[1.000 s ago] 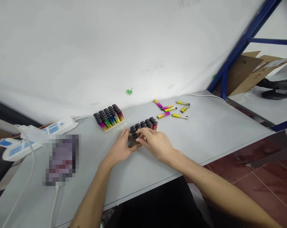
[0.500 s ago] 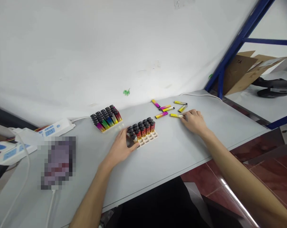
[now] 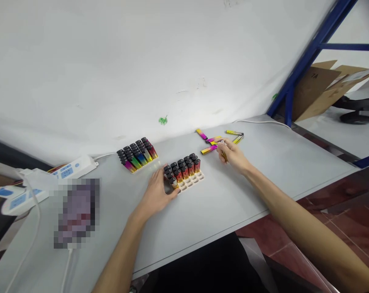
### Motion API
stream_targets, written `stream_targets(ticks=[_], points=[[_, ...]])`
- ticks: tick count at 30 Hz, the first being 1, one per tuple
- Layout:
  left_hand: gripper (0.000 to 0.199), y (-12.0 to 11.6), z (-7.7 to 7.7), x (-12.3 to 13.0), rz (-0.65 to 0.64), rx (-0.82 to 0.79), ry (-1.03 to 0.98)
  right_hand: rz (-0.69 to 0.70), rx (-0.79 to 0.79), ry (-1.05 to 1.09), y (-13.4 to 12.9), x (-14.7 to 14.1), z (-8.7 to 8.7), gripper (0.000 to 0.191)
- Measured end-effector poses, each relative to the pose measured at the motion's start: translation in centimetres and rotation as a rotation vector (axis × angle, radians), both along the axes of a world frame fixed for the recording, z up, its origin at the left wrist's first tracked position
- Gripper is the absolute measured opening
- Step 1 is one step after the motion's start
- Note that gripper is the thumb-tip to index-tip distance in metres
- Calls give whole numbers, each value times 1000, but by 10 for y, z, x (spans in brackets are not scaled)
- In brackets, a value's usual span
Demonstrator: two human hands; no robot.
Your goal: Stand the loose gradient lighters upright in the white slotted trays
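My left hand (image 3: 156,194) grips the left end of a pale slotted tray (image 3: 191,185), its thumb at the front corner and its fingers round the back. Upright lighters (image 3: 184,167) with black tops and red-and-gold bodies fill the tray's back rows; its front slots show bare, apart from a lighter at the left end. Pinched in my right hand (image 3: 235,158) is a yellow lighter (image 3: 224,156), raised off the table and partly hidden by the fingers. Just beyond that hand, several loose lighters (image 3: 208,150) in yellow and pink lie flat.
A second tray of colourful lighters (image 3: 137,154) stands at the back left. Power strips (image 3: 73,166), white cables and a pixelated flat object (image 3: 77,213) occupy the table's left side. Behind is a white wall; a blue metal frame (image 3: 290,101) and cardboard boxes (image 3: 317,89) stand right.
My right hand has picked up the yellow lighter from the table and moved left with it toward the tray. My left hand keeps its place at the tray's end.
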State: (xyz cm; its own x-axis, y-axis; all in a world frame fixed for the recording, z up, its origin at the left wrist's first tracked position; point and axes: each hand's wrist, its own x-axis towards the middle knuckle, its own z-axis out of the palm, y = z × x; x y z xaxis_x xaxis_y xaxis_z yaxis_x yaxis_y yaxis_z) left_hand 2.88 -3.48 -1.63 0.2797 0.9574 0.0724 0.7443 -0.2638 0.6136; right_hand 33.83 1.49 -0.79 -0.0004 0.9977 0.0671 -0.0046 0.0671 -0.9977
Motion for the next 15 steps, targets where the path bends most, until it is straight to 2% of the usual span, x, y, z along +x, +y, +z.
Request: stream_targets(ticks=[5, 10, 15], points=[[70, 1, 1, 2, -8, 39, -16, 12, -51, -20, -4, -20, -6, 41], [67, 1, 2, 2, -20, 19, -13, 110, -90, -40, -19, -20, -5, 44], [67, 0, 3, -1, -22, 2, -19, 81, -119, -124, -23, -20, -9, 41]])
